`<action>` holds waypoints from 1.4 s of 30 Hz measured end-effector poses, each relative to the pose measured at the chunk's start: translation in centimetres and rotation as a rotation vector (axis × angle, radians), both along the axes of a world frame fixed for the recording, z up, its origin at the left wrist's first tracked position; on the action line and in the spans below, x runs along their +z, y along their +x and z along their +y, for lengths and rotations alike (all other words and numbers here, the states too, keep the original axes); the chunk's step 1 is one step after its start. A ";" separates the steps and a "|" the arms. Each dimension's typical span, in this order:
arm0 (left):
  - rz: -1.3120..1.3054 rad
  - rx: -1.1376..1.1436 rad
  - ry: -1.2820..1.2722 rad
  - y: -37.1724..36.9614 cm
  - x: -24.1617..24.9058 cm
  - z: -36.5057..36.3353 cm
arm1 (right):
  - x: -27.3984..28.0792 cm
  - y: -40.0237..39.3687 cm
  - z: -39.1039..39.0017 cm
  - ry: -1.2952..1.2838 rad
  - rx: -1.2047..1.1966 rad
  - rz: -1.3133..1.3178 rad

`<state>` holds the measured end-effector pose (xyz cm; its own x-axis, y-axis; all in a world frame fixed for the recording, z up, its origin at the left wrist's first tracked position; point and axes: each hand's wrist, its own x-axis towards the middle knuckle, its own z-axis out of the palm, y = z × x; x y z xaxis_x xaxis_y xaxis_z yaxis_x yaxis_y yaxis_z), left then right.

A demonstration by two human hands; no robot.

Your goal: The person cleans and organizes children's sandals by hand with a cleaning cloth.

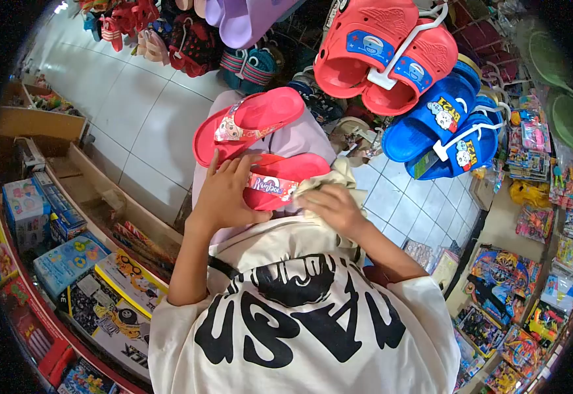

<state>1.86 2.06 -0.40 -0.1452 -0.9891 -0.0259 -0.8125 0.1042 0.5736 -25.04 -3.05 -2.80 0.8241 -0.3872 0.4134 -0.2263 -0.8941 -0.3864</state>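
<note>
A pair of pinkish-red slippers rests across my lap. The nearer slipper has a "Rainbow" strap, and my left hand is closed on its left side, thumb at the near edge. A cream cloth is bunched in my right hand, pressed against the right end of that strap. Just beyond lies the other slipper, with a cartoon print on its strap; my left fingertips reach close to its near edge. Part of the nearer slipper is hidden by my hands and the cloth.
Red clogs and blue slippers hang on white hangers at the upper right. More footwear hangs at the top. Boxed toys fill a wooden shelf on the left; packaged toys line the right. White floor tiles show between.
</note>
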 end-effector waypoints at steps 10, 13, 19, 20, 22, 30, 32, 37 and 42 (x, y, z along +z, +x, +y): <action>-0.060 0.131 -0.077 -1.9 1.2 1.4 | 0.8 -2.3 -2.0 0.092 -0.204 -0.085; -0.053 0.151 -0.099 -1.9 1.0 1.7 | 5.1 -0.7 -2.5 0.069 -0.305 -0.162; -0.064 0.118 -0.035 -0.7 0.1 2.3 | 3.9 6.6 -0.2 0.338 -0.060 0.122; -0.061 0.125 -0.041 -0.7 -0.4 2.5 | 2.0 6.4 -0.5 0.384 0.032 0.156; -0.045 0.122 -0.080 -0.9 -0.9 2.6 | 1.8 6.2 -1.6 0.452 0.202 0.254; 0.019 0.145 -0.122 -1.3 -0.8 2.5 | 4.7 6.1 -4.9 0.532 0.218 0.136; 0.019 0.148 -0.117 -0.9 -1.0 2.7 | 2.6 7.6 -2.2 0.346 0.171 0.039; 0.035 0.129 -0.123 -0.9 -1.8 2.8 | 1.8 6.2 -0.7 0.349 0.195 0.175; 0.204 0.209 -0.083 -0.9 -0.6 2.5 | 6.6 5.0 -4.7 0.484 0.142 0.166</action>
